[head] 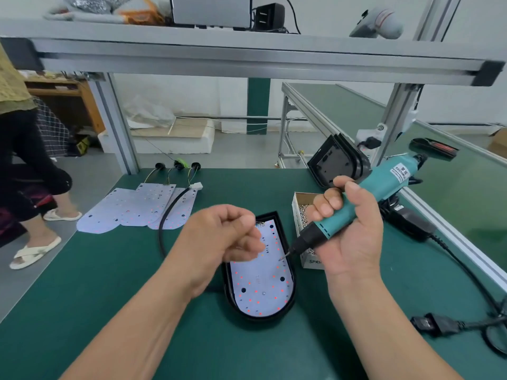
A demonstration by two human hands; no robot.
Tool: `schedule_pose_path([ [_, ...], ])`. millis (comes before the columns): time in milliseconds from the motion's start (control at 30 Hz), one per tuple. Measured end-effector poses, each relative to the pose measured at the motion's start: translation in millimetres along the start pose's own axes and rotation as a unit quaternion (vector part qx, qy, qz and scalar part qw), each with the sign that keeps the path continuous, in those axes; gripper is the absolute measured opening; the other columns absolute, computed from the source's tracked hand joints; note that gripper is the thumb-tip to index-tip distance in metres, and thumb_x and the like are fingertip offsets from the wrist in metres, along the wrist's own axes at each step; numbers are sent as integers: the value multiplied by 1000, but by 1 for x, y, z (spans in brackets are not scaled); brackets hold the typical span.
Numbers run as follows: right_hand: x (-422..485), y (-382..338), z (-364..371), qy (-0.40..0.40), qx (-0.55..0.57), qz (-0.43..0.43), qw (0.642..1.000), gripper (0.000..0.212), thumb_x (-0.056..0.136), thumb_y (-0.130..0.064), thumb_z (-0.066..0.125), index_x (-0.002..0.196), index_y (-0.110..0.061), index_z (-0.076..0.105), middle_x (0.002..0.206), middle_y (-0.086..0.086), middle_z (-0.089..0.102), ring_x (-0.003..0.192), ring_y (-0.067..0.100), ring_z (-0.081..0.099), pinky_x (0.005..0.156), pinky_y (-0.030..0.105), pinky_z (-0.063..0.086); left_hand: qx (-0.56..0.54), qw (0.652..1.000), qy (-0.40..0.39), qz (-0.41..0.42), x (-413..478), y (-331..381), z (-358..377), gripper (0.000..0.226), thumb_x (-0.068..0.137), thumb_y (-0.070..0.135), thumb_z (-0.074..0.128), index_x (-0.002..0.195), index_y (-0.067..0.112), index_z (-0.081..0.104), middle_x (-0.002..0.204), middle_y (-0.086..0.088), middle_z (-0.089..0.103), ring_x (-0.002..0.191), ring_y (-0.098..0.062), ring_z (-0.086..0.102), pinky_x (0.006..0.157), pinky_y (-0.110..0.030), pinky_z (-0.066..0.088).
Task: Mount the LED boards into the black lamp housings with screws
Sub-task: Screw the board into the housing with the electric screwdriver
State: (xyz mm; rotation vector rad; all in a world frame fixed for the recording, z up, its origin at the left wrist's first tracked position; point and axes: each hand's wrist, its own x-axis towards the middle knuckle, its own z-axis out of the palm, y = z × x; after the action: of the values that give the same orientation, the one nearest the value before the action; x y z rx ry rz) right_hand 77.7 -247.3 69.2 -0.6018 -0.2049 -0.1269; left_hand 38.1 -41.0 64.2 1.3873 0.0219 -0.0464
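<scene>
A black lamp housing [291,300] lies on the green mat with a white LED board [260,286] seated inside it. My right hand [351,231] grips a teal electric screwdriver [381,185]; its bit tip points down at the board's right edge. My left hand [222,234] hovers over the board's upper part with fingers curled and fingertips pinched together; whether a screw is in them is too small to tell. An open cardboard box of screws [300,212] stands just right of the housing, behind the screwdriver.
Three spare LED boards [131,209] with wires lie at the back left. More black housings [337,160] stand stacked at the back right. A black power adapter [411,223] and cable [466,275] run along the right. A person [30,160] stands at far left.
</scene>
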Motion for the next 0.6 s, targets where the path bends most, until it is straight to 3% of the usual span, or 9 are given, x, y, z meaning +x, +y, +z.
schedule_pose_path([
  [133,0,-4,2,0,31,-6,1000,11,98,-18,55,94,-14,64,69,-3,44,59,13,44,56,26,43,66,997,-45,-3,-8,-8,18,13,99,11,73,94,4,63,75,-15,75,55,-24,71,48,-29,56],
  [233,1,-8,3,9,41,-15,999,12,99,-18,55,92,-14,64,70,-3,43,60,13,43,57,26,43,70,995,-68,-1,-11,-14,22,16,97,15,77,83,9,71,73,-12,73,52,-19,66,49,-27,55],
  [333,2,-8,3,24,43,-18,999,13,100,-18,54,91,-14,63,70,-3,43,60,13,42,57,26,42,52,993,-102,-22,-12,-16,19,18,99,15,74,83,14,81,74,-9,72,61,-18,67,60,-27,59],
  [433,2,-9,3,31,48,-25,998,12,98,-18,55,90,-14,64,71,-2,43,60,13,42,57,26,42,23,992,-112,-45,-10,-16,16,18,102,4,68,98,12,84,88,-13,78,79,-22,77,73,-31,64],
  [600,1,-11,3,31,45,-35,998,11,98,-17,56,91,-14,63,71,-2,43,60,14,43,59,27,42,21,990,-124,-67,-11,-19,15,19,103,0,65,103,10,81,103,-19,80,93,-33,81,73,-33,65],
])
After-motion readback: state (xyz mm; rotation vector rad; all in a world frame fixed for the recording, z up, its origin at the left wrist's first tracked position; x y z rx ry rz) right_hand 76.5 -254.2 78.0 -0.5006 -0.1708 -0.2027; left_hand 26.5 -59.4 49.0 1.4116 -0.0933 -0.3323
